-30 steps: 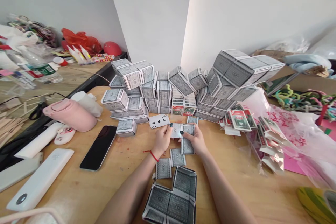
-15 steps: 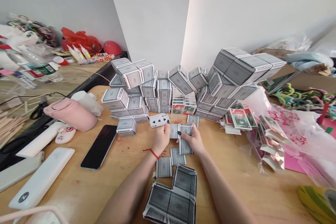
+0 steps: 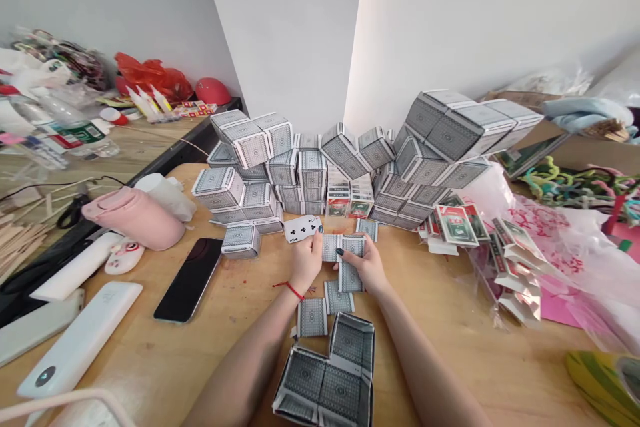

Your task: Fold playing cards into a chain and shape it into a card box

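Between my two hands is a joined piece of patterned-back playing cards (image 3: 353, 273). My left hand (image 3: 304, 265) pinches its left end, thumb on top. A face-up three of clubs (image 3: 301, 230) sticks out beside that thumb; whether it belongs to the same piece I cannot tell. My right hand (image 3: 373, 268) grips the right part, its thumb pressed on the card backs. Below them lie a folded card (image 3: 339, 298) and another card (image 3: 312, 317). Nearest me stands an L-shaped block of card cubes (image 3: 345, 373), between my forearms.
Card-cube structures stand at the back left (image 3: 243, 190) and back right (image 3: 450, 127). Card packs (image 3: 337, 197) sit between them. A phone (image 3: 189, 280), pink bottle (image 3: 135, 217) and power bank (image 3: 83, 337) lie left. Opened card boxes (image 3: 517, 273) and yellow tape (image 3: 600, 383) are right.
The whole view has shifted very slightly. Both hands keep their grip on the cards, with the piece between them tilted only a little differently.
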Motion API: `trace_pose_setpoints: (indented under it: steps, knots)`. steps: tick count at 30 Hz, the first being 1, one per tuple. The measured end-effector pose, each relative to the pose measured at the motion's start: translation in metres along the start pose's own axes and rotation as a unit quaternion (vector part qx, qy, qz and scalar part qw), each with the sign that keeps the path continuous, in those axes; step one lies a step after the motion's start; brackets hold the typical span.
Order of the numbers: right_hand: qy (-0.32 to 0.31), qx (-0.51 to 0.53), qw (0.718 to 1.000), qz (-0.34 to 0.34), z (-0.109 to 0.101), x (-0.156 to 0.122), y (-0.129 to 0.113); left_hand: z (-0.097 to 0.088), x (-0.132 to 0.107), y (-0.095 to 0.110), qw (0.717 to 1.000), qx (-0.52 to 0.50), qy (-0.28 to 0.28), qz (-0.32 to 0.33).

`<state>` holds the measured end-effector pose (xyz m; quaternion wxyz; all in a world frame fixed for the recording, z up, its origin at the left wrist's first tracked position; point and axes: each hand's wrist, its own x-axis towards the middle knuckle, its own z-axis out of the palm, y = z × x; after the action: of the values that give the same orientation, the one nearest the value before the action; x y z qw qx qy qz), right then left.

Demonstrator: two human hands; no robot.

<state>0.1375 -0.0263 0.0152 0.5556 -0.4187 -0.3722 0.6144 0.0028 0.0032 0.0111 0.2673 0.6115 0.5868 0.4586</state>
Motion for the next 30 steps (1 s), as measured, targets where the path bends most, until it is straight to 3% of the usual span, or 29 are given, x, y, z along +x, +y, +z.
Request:
trace_pose_setpoints:
  steps: [9,13,18,22,30]
  knots:
    - [0.034,0.013,0.999,-0.006,-0.002,0.002,0.002,-0.009,0.001,-0.011,0.998,-0.051,0.033,-0.029]
    - [0.051,0.028,0.998,-0.007,-0.005,0.004,0.002,-0.021,0.011,-0.016,0.993,0.055,0.084,0.056]
    - [0.065,0.033,0.997,-0.002,-0.003,0.003,0.002,-0.021,0.018,-0.025,0.976,0.138,0.014,0.170]
    - [0.069,0.035,0.997,-0.006,-0.002,0.002,0.001,-0.013,0.016,-0.034,0.972,0.164,-0.016,0.165]
    - [0.066,0.037,0.997,0.002,-0.002,0.003,0.002,-0.016,0.017,-0.033,0.966,0.203,-0.012,0.161]
